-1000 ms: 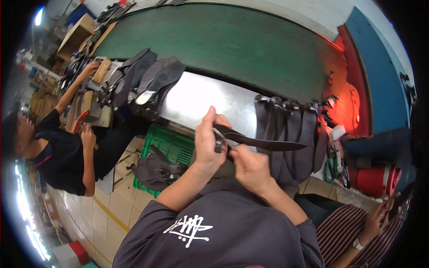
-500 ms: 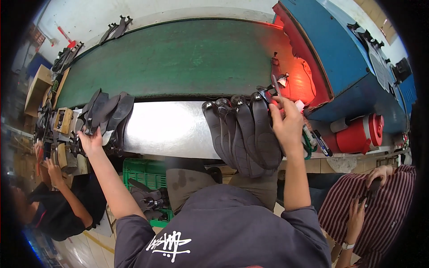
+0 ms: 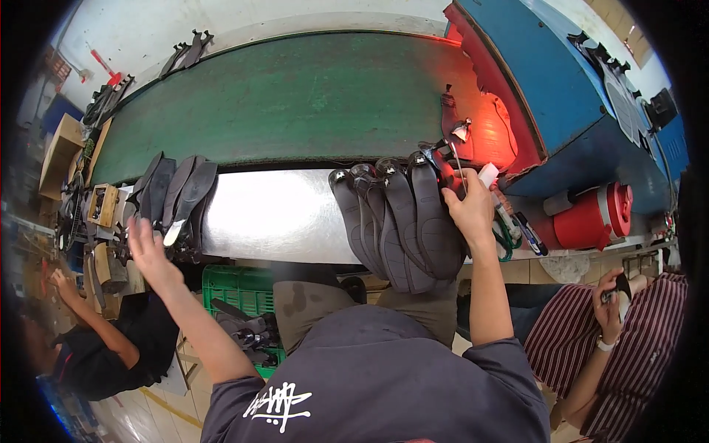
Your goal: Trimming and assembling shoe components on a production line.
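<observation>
My left hand (image 3: 155, 258) is lifted with its fingers spread, just in front of a pile of dark grey sole-shaped pieces (image 3: 193, 193) on the left of the bench. Nothing is in it. On the right, my right hand (image 3: 473, 207) is closed around a thin stick-like tool (image 3: 456, 153), whose lower part is hidden by the fingers. Beside that hand, several overlapping dark sole-shaped pieces (image 3: 399, 221) with shiny black fittings at their far ends hang over the bench's near edge.
A green conveyor belt (image 3: 295, 100) runs behind the metal bench top (image 3: 269, 214), toward a red-lit blue machine (image 3: 546, 81). A red jug (image 3: 591, 218) and pens (image 3: 532, 235) lie right. Below is a green crate (image 3: 240, 280). Co-workers sit left (image 3: 111, 340) and right (image 3: 628, 354).
My left hand has let go of the left pile and drawn back toward me, its fingers opening. My right hand has shifted slightly downward, still with the thin tool.
</observation>
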`<action>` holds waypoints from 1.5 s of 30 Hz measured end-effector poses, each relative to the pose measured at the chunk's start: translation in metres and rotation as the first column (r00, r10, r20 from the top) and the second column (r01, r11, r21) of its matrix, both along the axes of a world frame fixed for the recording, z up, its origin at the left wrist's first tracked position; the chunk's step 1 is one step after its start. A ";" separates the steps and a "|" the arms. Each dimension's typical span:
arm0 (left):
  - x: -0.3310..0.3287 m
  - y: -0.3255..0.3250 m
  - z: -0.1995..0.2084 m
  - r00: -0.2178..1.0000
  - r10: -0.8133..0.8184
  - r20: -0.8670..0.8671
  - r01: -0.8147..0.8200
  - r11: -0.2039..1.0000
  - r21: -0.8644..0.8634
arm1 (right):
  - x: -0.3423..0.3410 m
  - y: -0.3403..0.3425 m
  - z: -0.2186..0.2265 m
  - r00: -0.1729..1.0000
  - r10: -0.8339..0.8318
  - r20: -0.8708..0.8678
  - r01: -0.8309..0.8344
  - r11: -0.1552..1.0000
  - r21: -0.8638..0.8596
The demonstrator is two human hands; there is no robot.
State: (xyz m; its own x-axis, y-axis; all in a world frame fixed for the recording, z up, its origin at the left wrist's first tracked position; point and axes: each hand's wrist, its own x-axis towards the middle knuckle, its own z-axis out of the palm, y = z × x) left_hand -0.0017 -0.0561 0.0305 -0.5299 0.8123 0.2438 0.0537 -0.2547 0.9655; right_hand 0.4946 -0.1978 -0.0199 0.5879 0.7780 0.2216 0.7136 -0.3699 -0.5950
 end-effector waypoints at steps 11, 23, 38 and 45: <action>0.186 -0.069 -0.018 0.262 -0.750 0.607 0.965 0.187 -0.185 | -0.048 -0.040 0.073 0.975 0.220 -0.004 -0.213 0.947 0.240; 0.187 -0.091 -0.040 0.541 -0.545 0.640 0.836 0.430 -0.340 | -0.129 -0.059 0.030 0.700 0.679 -0.221 -0.605 0.728 0.324; 0.192 -0.101 -0.035 0.623 -0.513 0.591 0.674 0.735 -0.072 | -0.171 -0.047 0.031 0.238 0.474 -0.848 -0.494 0.811 0.314; 0.194 -0.099 -0.042 0.614 -0.514 0.599 0.648 0.762 -0.010 | -0.177 -0.038 0.012 0.258 0.525 -0.811 -0.384 0.826 0.412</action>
